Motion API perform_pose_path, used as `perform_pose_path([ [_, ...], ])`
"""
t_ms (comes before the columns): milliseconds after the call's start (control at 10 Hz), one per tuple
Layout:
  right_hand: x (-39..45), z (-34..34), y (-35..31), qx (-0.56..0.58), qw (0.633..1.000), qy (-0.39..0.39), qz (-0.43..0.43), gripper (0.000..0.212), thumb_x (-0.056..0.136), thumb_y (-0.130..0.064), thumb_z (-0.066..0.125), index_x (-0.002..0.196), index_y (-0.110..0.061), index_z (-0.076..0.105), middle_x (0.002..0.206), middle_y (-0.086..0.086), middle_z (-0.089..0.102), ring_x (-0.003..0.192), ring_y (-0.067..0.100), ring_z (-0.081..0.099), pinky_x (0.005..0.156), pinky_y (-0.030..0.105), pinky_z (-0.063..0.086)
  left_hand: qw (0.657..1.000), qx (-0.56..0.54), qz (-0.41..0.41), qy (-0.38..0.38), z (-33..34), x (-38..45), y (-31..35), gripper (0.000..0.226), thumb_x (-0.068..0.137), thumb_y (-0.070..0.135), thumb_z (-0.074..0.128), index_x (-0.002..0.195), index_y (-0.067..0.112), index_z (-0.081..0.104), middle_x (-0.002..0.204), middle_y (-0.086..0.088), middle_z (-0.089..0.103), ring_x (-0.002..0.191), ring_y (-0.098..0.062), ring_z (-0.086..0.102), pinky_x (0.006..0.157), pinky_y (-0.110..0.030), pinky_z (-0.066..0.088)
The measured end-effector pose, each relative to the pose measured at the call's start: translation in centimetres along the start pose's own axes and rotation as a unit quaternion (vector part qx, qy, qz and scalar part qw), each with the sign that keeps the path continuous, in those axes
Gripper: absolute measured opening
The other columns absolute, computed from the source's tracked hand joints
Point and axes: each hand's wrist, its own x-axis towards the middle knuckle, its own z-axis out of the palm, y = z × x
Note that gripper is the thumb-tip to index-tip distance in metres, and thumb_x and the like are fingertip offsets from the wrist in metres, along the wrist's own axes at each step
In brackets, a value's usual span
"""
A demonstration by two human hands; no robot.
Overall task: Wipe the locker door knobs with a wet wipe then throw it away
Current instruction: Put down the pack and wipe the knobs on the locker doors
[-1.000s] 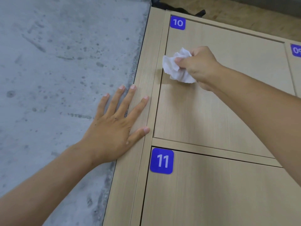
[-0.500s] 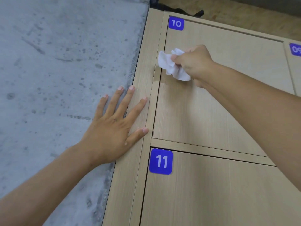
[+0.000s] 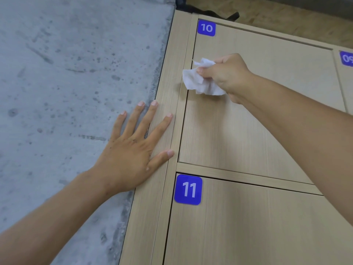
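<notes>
My right hand (image 3: 227, 76) grips a crumpled white wet wipe (image 3: 200, 79) and holds it against the left edge of the light wood locker door (image 3: 248, 121) marked with a blue "10" label (image 3: 206, 28). No knob shows; the wipe and hand cover that spot. My left hand (image 3: 133, 148) lies flat with fingers spread, pressing on the locker's left side frame (image 3: 168, 83) and partly on the concrete wall.
A grey concrete wall (image 3: 66, 92) fills the left. Below door 10 is another door with a blue "11" label (image 3: 188, 189). A door labelled "09" (image 3: 346, 58) is at the right edge. A dark strap (image 3: 210, 13) lies at the locker's top.
My right hand has shifted the wipe slightly left and down along the door's left edge. My left hand has stayed in place.
</notes>
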Motion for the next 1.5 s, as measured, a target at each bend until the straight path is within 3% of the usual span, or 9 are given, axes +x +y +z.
perform_pose_path([
  [200, 0.0, 0.2, -0.2, -0.058, 0.998, 0.031, -0.020, 0.022, 0.088, -0.023, 0.063, 0.099, -0.004, 0.068, 0.107, 0.012, 0.073, 0.093, 0.034, 0.074, 0.083, 0.051, 0.061, 1.000, -0.002, -0.002, -0.003, -0.1, 0.0, 0.1, 0.076, 0.098, 0.073, 0.008, 0.164, 0.035, 0.001, 0.173, -0.005, -0.002, 0.159, -0.028, -0.003, 0.126, -0.057, 0.010],
  [300, -0.2, 0.3, 0.3, -0.086, 0.989, 0.059, -0.100, 0.006, 0.095, -0.009, 0.050, 0.094, -0.013, 0.053, 0.101, 0.007, 0.062, 0.082, 0.029, 0.068, 0.060, 0.030, 0.060, 1.000, -0.001, -0.002, -0.003, -0.1, 0.0, 0.1, 0.076, 0.098, 0.073, 0.007, 0.164, 0.035, 0.002, 0.173, -0.005, -0.001, 0.159, -0.029, -0.002, 0.126, -0.058, 0.011],
  [400, -0.9, 0.9, 0.7, -0.164, 0.962, 0.071, -0.208, 0.010, 0.094, -0.007, 0.052, 0.086, -0.013, 0.051, 0.082, 0.000, 0.052, 0.069, 0.016, 0.049, 0.048, 0.023, 0.043, 1.000, 0.002, -0.003, -0.003, -0.1, 0.0, 0.0, 0.076, 0.098, 0.072, 0.008, 0.164, 0.035, 0.002, 0.173, -0.005, -0.001, 0.160, -0.029, -0.001, 0.126, -0.058, 0.012],
  [600, -1.8, 1.1, 1.3, -0.402, 0.845, 0.113, -0.335, 0.014, 0.094, -0.024, 0.045, 0.087, -0.012, 0.045, 0.084, 0.006, 0.049, 0.072, 0.023, 0.045, 0.056, 0.031, 0.027, 1.000, 0.012, -0.003, 0.000, 0.0, 0.0, 0.0, 0.076, 0.099, 0.071, 0.013, 0.164, 0.033, 0.007, 0.173, -0.006, 0.004, 0.159, -0.030, 0.004, 0.125, -0.058, 0.015],
  [700, -1.5, 1.2, 1.4, -0.492, 0.783, 0.124, -0.361, 0.027, 0.100, -0.031, 0.039, 0.097, -0.008, 0.052, 0.083, 0.007, 0.045, 0.071, 0.026, 0.044, 0.061, 0.035, 0.028, 1.000, 0.011, 0.000, 0.004, 0.0, 0.0, 0.0, 0.075, 0.099, 0.071, 0.014, 0.164, 0.033, 0.008, 0.173, -0.006, 0.005, 0.159, -0.030, 0.004, 0.125, -0.058, 0.015],
  [800, -1.2, 1.6, 1.2, -0.557, 0.748, 0.137, -0.334, 0.037, 0.103, -0.035, 0.032, 0.087, -0.010, 0.053, 0.066, 0.004, 0.042, 0.056, 0.023, 0.039, 0.053, 0.033, 0.022, 1.000, 0.013, 0.000, 0.006, 0.1, 0.0, 0.1, 0.076, 0.099, 0.071, 0.015, 0.164, 0.033, 0.009, 0.173, -0.006, 0.005, 0.159, -0.030, 0.004, 0.125, -0.058, 0.015],
  [1000, -0.6, 2.9, 0.3, -0.509, 0.828, 0.158, -0.174, 0.037, 0.097, -0.018, 0.035, 0.060, -0.018, 0.036, 0.060, -0.001, 0.037, 0.051, 0.015, 0.030, 0.049, 0.030, 0.015, 1.000, 0.020, 0.000, 0.010, 0.0, -0.1, 0.0, 0.076, 0.099, 0.070, 0.015, 0.164, 0.031, 0.012, 0.173, -0.007, 0.007, 0.159, -0.030, 0.006, 0.125, -0.058, 0.016],
  [1200, -0.5, 2.1, 1.0, -0.589, 0.749, 0.123, -0.279, 0.039, 0.105, -0.025, 0.029, 0.074, -0.009, 0.046, 0.056, 0.003, 0.034, 0.053, 0.024, 0.039, 0.059, 0.035, 0.026, 1.000, 0.015, 0.001, 0.009, 0.1, -0.1, 0.0, 0.076, 0.099, 0.071, 0.012, 0.164, 0.032, 0.009, 0.173, -0.007, 0.003, 0.159, -0.030, 0.003, 0.125, -0.059, 0.015],
  [1500, 0.4, 0.7, 1.6, -0.562, 0.756, 0.085, -0.324, 0.040, 0.106, -0.039, 0.025, 0.085, -0.013, 0.046, 0.059, 0.002, 0.038, 0.062, 0.029, 0.045, 0.060, 0.035, 0.029, 1.000, 0.006, 0.003, 0.009, 0.2, -0.1, -0.1, 0.077, 0.098, 0.071, 0.013, 0.164, 0.032, 0.008, 0.173, -0.007, 0.001, 0.159, -0.030, 0.001, 0.125, -0.058, 0.012],
])
